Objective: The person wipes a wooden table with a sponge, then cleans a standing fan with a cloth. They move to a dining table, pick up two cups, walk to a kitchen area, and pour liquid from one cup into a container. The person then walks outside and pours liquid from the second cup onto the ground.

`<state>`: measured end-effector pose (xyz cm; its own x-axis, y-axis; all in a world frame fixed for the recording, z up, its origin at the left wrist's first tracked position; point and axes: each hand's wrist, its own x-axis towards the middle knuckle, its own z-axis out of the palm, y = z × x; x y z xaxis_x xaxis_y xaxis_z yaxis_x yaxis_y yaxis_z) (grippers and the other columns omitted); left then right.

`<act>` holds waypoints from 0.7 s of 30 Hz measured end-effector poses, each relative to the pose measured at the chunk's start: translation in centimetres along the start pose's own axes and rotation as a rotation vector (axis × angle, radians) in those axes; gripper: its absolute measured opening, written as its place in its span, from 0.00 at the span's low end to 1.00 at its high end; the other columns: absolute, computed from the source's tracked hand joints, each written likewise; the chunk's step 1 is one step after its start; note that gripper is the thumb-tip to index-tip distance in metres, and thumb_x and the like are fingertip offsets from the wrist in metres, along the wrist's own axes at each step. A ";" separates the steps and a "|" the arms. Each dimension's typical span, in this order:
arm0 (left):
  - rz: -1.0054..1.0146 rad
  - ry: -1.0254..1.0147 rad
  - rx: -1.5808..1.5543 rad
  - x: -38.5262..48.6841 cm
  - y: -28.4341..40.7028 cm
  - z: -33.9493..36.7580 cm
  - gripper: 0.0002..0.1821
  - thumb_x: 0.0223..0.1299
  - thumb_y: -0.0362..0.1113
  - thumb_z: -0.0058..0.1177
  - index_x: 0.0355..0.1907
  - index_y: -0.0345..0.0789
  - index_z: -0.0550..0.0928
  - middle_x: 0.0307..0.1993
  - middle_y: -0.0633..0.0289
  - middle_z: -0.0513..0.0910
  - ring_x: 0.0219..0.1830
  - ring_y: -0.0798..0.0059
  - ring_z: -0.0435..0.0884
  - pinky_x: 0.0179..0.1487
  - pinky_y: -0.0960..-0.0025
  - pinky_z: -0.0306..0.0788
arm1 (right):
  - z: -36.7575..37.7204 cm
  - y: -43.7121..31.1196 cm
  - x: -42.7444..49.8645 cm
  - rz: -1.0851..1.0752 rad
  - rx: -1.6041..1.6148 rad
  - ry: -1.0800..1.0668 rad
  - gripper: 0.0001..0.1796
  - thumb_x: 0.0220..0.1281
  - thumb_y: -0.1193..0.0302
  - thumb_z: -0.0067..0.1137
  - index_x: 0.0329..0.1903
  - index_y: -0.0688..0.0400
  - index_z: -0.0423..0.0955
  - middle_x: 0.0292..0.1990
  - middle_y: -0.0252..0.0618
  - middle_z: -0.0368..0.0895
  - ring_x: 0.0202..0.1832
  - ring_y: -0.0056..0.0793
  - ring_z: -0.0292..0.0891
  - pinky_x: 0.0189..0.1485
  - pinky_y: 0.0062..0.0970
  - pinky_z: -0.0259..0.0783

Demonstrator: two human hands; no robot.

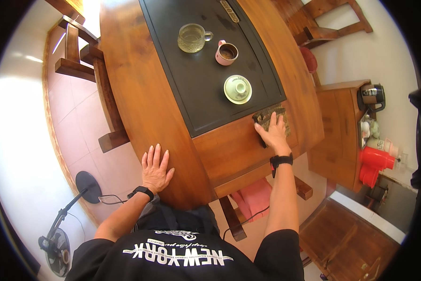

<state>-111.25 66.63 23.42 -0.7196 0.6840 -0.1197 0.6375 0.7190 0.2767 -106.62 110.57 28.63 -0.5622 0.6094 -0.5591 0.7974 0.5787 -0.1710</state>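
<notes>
My left hand (157,172) lies palm down with its fingers spread on the left front corner of the wooden tea table (136,91). With thumb and fingers apart, my right hand (276,135) rests over a dark patterned folded cloth (266,115) by the near right corner of the black tea tray (210,109). On that tray, a pale green lidded gaiwan (238,89) is nearest. Behind it are a pink cup (226,53) with dark brown contents and a clear glass mug (192,38) holding pale liquid. The cloth's underside is hidden.
A wooden chair (101,91) stands left of the table, and a black fan (58,246) is at lower left. To the right, a wooden cabinet (337,133) bears a coffee pot (372,95) and a red appliance (377,161). Pink fabric (251,198) hangs below the table's near edge.
</notes>
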 end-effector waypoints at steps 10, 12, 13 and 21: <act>-0.007 -0.008 -0.019 -0.1 -0.2 0.2 0.37 0.59 0.48 0.58 0.70 0.37 0.67 0.76 0.46 0.54 0.78 0.44 0.48 0.77 0.44 0.42 | -1.4 -0.2 0.4 -0.102 -0.130 0.022 0.53 0.59 0.42 0.60 0.76 0.66 0.53 0.71 0.62 0.55 0.70 0.59 0.58 0.72 0.44 0.59; 0.008 0.006 -0.020 -0.1 -0.2 0.2 0.37 0.60 0.48 0.58 0.70 0.37 0.68 0.76 0.46 0.54 0.78 0.44 0.48 0.77 0.44 0.42 | -1.5 0.1 0.4 -0.108 -0.059 0.005 0.53 0.59 0.43 0.61 0.75 0.67 0.53 0.70 0.63 0.55 0.69 0.59 0.59 0.72 0.43 0.59; -0.001 0.004 -0.022 -0.1 -0.2 0.3 0.37 0.60 0.48 0.57 0.70 0.37 0.68 0.76 0.46 0.54 0.78 0.44 0.48 0.77 0.44 0.42 | -1.7 0.3 0.6 -0.128 -0.023 0.006 0.53 0.59 0.43 0.61 0.75 0.67 0.53 0.70 0.63 0.56 0.69 0.58 0.59 0.71 0.42 0.60; 0.008 0.010 -0.008 0.0 -0.2 0.1 0.37 0.59 0.49 0.58 0.70 0.38 0.68 0.76 0.45 0.55 0.77 0.43 0.50 0.77 0.43 0.43 | -4.4 -4.6 6.3 -0.295 0.519 0.597 0.26 0.63 0.59 0.62 0.50 0.71 0.78 0.46 0.59 0.79 0.45 0.48 0.78 0.50 0.38 0.73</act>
<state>-111.30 66.50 23.25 -0.7174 0.6883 -0.1077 0.6409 0.7126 0.2852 -114.83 114.15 29.49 -0.6686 0.7408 0.0649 0.5169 0.5258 -0.6755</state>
